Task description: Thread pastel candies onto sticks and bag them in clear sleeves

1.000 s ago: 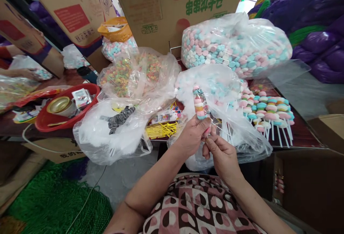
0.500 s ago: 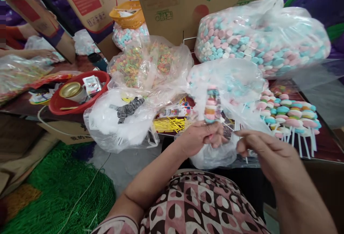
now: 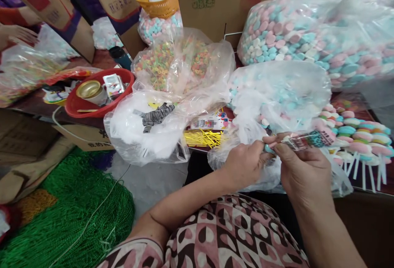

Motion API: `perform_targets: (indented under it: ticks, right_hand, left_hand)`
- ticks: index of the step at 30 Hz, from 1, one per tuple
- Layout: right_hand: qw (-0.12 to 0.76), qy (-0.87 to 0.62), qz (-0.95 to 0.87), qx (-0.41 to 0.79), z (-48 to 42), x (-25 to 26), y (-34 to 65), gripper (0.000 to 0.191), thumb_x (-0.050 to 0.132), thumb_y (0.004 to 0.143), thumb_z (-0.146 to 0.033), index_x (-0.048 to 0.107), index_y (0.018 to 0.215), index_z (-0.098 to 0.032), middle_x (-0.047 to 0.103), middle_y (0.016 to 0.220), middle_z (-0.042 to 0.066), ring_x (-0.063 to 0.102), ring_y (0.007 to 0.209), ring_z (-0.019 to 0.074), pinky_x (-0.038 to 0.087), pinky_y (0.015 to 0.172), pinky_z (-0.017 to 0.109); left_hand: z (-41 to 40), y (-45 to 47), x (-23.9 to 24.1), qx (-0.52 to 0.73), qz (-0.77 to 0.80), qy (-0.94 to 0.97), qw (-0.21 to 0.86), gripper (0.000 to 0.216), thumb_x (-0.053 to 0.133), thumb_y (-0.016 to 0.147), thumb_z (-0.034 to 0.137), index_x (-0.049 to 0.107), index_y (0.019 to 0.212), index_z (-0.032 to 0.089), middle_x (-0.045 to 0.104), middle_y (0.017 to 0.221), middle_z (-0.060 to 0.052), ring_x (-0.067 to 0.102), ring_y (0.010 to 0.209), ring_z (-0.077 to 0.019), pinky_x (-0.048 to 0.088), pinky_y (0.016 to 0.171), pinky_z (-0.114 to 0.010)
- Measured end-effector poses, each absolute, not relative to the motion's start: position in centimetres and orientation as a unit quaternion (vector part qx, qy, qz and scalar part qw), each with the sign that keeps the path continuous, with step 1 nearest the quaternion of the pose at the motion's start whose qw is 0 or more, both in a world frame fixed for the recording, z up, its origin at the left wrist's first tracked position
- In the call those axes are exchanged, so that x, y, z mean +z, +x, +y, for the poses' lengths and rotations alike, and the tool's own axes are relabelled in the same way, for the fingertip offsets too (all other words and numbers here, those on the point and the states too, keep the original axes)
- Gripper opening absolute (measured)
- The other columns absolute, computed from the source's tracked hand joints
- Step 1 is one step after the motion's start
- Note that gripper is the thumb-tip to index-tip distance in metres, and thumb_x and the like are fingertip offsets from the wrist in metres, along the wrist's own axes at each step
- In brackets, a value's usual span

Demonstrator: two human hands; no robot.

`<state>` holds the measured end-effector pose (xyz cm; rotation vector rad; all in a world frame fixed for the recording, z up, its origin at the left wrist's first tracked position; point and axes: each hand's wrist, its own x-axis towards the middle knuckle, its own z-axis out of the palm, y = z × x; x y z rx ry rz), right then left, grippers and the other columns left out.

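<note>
Close together over the white plastic bag (image 3: 246, 134), my two hands meet at a marshmallow skewer (image 3: 269, 149). My left hand (image 3: 246, 163) is closed around it, and only a small pale blue and pink part shows between the fingers. With thumb and fingers pinched, my right hand (image 3: 303, 169) grips a clear printed wrapper (image 3: 312, 140) with red and teal marks, which sticks out to the right. How far the skewer lies inside the wrapper is hidden by my fingers. Finished-looking marshmallow skewers (image 3: 363, 136) on white sticks lie to the right.
Yellow twist ties (image 3: 203, 138) lie left of my hands. Beyond are a bag of ring-shaped candy (image 3: 184, 60) and a large bag of marshmallows (image 3: 283, 34). A red basin (image 3: 127, 91) and a bag holding a grey striped bundle (image 3: 157, 115) stand left. Another person's hand (image 3: 20, 34) shows far left.
The skewer, upright in my left hand before, is now mostly covered by my hands. My right hand has come in to meet the left and grips the wrapper. The view has shifted right.
</note>
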<state>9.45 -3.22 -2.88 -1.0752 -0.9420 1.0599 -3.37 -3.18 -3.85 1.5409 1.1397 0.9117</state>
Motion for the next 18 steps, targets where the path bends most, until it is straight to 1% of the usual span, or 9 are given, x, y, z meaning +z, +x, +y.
perform_targets:
  ticks: [2,5,7,8,10,12,14,16,18]
  right_hand:
    - [0.607,-0.463,-0.435,0.478,-2.9,-2.7,9.7,0.013,0.081,0.070,-0.027,0.073,0.078,-0.021,0.073,0.089,0.004,0.068,0.085,0.0199,0.057,0.079,0.035]
    - [0.514,-0.424,-0.467,0.581,-2.2,-2.1,10.7,0.024,0.085,0.066,-0.039,0.071,0.074,-0.021,0.072,0.097,0.007,0.066,0.069,0.0178,0.053,0.051,0.029]
    - [0.478,-0.406,-0.469,0.622,-1.8,-2.0,10.9,0.029,0.087,0.062,-0.043,0.068,0.066,-0.022,0.072,0.088,0.005,0.062,0.058,0.0157,0.048,0.040,0.027]
    - [0.481,-0.408,-0.463,0.623,-1.6,-2.2,10.8,0.030,0.087,0.061,-0.043,0.067,0.065,-0.022,0.070,0.080,0.003,0.059,0.053,0.0145,0.046,0.039,0.026]
    - [0.525,-0.431,-0.438,0.588,-1.3,-2.8,10.0,0.028,0.089,0.059,-0.040,0.068,0.068,-0.023,0.066,0.069,0.000,0.056,0.050,0.0121,0.044,0.039,0.023]
    - [0.569,-0.469,-0.422,0.527,-1.1,-3.7,9.0,0.028,0.089,0.059,-0.035,0.068,0.073,-0.022,0.065,0.066,-0.002,0.053,0.051,0.0104,0.041,0.041,0.022]
    - [0.576,-0.500,-0.435,0.478,-0.9,-4.1,7.9,0.028,0.088,0.061,-0.034,0.067,0.073,-0.021,0.064,0.066,-0.003,0.051,0.051,0.0091,0.040,0.043,0.022]
    - [0.536,-0.501,-0.481,0.480,-0.7,-4.2,6.9,0.025,0.084,0.068,-0.037,0.067,0.075,-0.020,0.064,0.065,-0.002,0.051,0.051,0.0093,0.041,0.045,0.023]
    - [0.476,-0.479,-0.531,0.512,-0.3,-3.9,5.9,0.025,0.075,0.078,-0.044,0.071,0.085,-0.020,0.067,0.069,0.000,0.057,0.057,0.0124,0.046,0.050,0.025]
  left_hand:
    - [-3.1,-3.8,-4.0,0.382,0.448,0.606,0.534,0.025,0.054,0.088,0.046,0.056,0.084,0.022,0.055,0.066,0.000,0.054,0.065,-0.0169,0.048,0.072,-0.034]
    - [-3.0,-4.5,-3.8,0.340,0.291,0.496,0.744,0.043,0.058,0.081,0.062,0.052,0.075,0.021,0.039,0.051,0.007,0.038,0.046,-0.0094,0.049,0.065,-0.033]
    - [-3.0,-4.8,-3.7,0.310,0.213,0.436,0.817,0.049,0.061,0.075,0.068,0.052,0.074,0.021,0.031,0.047,0.010,0.032,0.041,-0.0079,0.049,0.064,-0.034]
    - [-3.0,-4.9,-3.7,0.312,0.214,0.432,0.819,0.049,0.061,0.075,0.069,0.052,0.075,0.021,0.031,0.046,0.010,0.031,0.041,-0.0082,0.049,0.064,-0.034]
    - [-3.1,-5.0,-4.1,0.347,0.303,0.478,0.748,0.044,0.057,0.080,0.065,0.051,0.075,0.022,0.036,0.050,0.008,0.036,0.046,-0.0102,0.046,0.064,-0.032]
    - [-3.3,-5.1,-4.7,0.388,0.435,0.552,0.597,0.034,0.055,0.085,0.054,0.050,0.074,0.022,0.042,0.058,0.004,0.042,0.055,-0.0133,0.042,0.065,-0.030]
    - [-3.4,-5.6,-5.5,0.405,0.512,0.602,0.460,0.026,0.054,0.088,0.044,0.052,0.073,0.022,0.048,0.064,0.001,0.048,0.064,-0.0160,0.038,0.067,-0.029]
    - [-3.4,-6.8,-6.0,0.427,0.521,0.609,0.418,0.024,0.052,0.090,0.040,0.057,0.077,0.021,0.053,0.068,0.000,0.051,0.068,-0.0165,0.038,0.068,-0.028]
    - [-3.3,-8.7,-6.2,0.467,0.515,0.570,0.438,0.026,0.051,0.091,0.043,0.060,0.083,0.021,0.056,0.068,0.001,0.049,0.064,-0.0142,0.037,0.064,-0.027]
